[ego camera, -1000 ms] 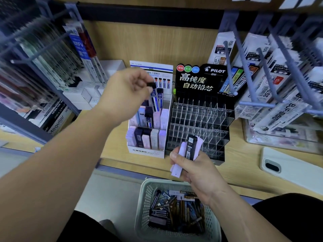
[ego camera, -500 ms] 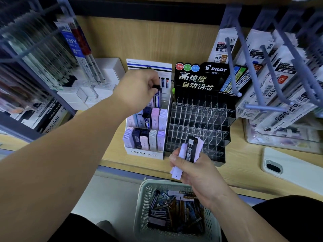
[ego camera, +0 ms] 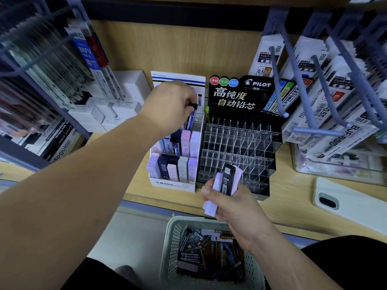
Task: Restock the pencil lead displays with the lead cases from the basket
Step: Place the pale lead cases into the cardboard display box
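Pinching a dark lead case (ego camera: 190, 122) in the left hand (ego camera: 169, 101) at the back of the white display (ego camera: 173, 183). Gripping white and black cases (ego camera: 228, 181) in the right hand (ego camera: 236, 208) above the basket (ego camera: 173, 227).

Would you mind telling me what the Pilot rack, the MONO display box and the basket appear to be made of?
The Pilot rack looks like clear glossy plastic, probably acrylic: you see through its dividers. The MONO display box seems matte printed cardboard, with thin flat walls. The basket looks like pale moulded plastic, given its perforated lattice wall.
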